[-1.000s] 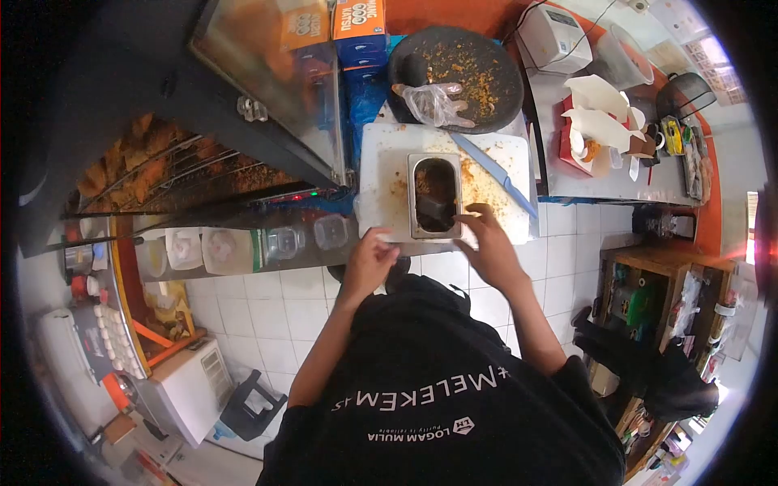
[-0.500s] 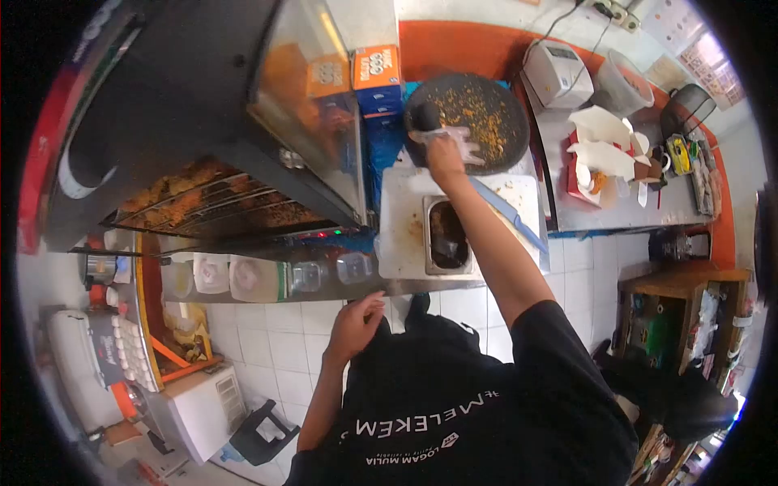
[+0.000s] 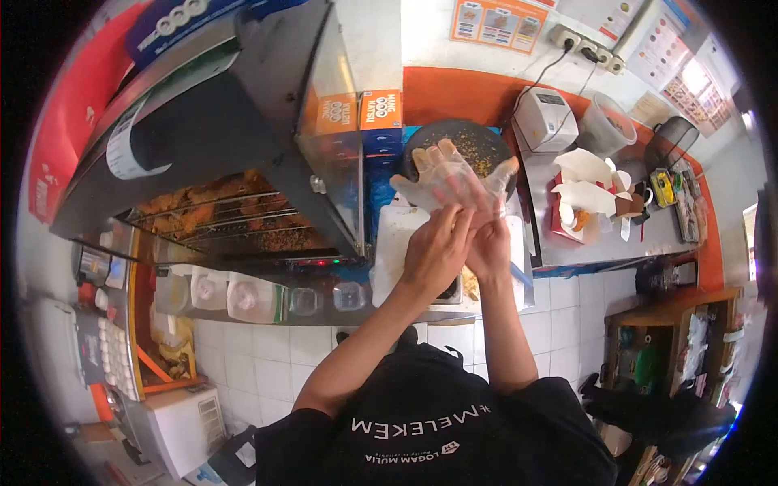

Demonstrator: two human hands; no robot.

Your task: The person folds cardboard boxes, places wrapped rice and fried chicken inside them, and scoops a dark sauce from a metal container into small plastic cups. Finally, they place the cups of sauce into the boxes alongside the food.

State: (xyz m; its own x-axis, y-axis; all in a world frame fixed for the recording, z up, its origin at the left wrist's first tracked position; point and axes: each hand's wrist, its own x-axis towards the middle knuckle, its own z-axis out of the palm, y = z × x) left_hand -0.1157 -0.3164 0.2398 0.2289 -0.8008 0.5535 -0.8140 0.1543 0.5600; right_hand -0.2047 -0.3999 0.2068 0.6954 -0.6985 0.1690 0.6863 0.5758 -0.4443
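Observation:
My right hand (image 3: pixel 486 219) is raised palm up above the white cutting board (image 3: pixel 391 251), its fingers spread inside a clear plastic glove (image 3: pixel 444 176). The fingertips of my bare left hand (image 3: pixel 429 257) pinch the glove near the right palm and wrist. Behind the hands is a round dark stone pan (image 3: pixel 462 130) strewn with golden crumbs, partly covered by the glove. Below my wrists a metal container (image 3: pixel 450 298) is mostly hidden. A blue strip (image 3: pixel 521 275), perhaps a knife, shows at the board's right edge.
To the left stands a glass-fronted warmer (image 3: pixel 243 121) with fried pieces on racks. Plastic tubs (image 3: pixel 350 296) line the counter edge. An open food box (image 3: pixel 579 202) and a white printer (image 3: pixel 545 120) are on the right counter. Orange-blue boxes (image 3: pixel 381 121) sit beside the pan.
My right hand has drawn back from the pan and turned palm up. My left hand has risen from beside the counter edge and taken hold of the glove. The view has tilted upward.

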